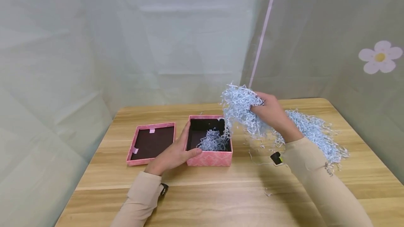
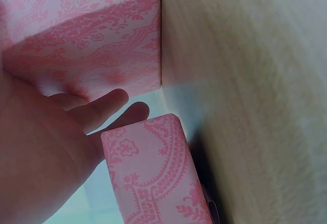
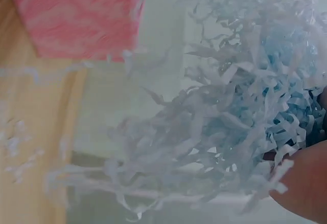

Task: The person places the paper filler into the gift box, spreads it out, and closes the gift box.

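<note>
A pink patterned box (image 1: 209,158) with a dark inside stands on the table, with a small heap of pale blue shredded paper (image 1: 212,141) in it. My left hand (image 1: 175,155) rests against the box's left side, its thumb at the front rim. In the left wrist view, the fingers (image 2: 99,112) lie fairly straight along the patterned wall. Above and right of the box, my right hand (image 1: 273,113) grips a big bunch of shredded paper (image 1: 241,108). Loose strands hang from this bunch towards the box's right rim. The bunch partly hides the fingers.
The box's lid (image 1: 153,143) lies inside up on the left, dark inside with small pale tabs. A pile of shredded paper (image 1: 315,132) spreads on the right behind the forearm. Stray strands and a small black object (image 1: 276,158) lie on the wooden table (image 1: 221,195).
</note>
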Demonstrator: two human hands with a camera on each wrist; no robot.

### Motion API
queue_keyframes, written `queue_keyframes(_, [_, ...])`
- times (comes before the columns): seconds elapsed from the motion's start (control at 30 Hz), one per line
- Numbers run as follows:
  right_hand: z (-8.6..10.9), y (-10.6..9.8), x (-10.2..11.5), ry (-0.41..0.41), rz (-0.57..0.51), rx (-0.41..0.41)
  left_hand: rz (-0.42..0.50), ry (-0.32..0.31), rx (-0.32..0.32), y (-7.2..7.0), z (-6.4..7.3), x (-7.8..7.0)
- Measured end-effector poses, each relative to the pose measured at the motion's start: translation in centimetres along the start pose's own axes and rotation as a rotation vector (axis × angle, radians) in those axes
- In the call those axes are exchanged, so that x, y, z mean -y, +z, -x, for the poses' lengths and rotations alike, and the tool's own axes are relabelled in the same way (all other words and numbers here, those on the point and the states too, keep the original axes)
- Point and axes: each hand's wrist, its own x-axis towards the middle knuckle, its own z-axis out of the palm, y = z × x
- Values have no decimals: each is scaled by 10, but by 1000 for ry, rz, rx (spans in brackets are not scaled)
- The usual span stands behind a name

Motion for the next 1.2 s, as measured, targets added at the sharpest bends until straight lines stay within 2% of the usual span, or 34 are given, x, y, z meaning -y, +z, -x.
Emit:
queue_keyframes(0.3, [-22,31,38,-163,63,39,0,7,11,1,-3,0])
queue_keyframes(0.53, [-28,59,55,-262,65,43,1,79,-5,3,-6,0])
queue_keyframes(0.6, [-26,68,54,-274,44,31,-2,114,-13,3,-9,-1])
queue_keyframes(0.7, [-20,83,45,-247,27,10,-12,136,-15,5,-11,-3])
queue_keyframes(0.77, [-14,93,35,-212,30,9,-20,134,-10,5,-11,-3])
queue_keyframes(0.83, [-8,101,23,-187,55,23,-34,104,-2,5,-10,-4])
queue_keyframes(0.93, [0,106,7,-208,158,52,-56,50,0,5,-9,-5])
queue_keyframes(1.0, [4,106,-1,-228,259,100,-60,19,0,5,-9,-7])
queue_keyframes(1.2, [10,107,-1,-293,591,386,-33,-10,15,5,-7,-7])
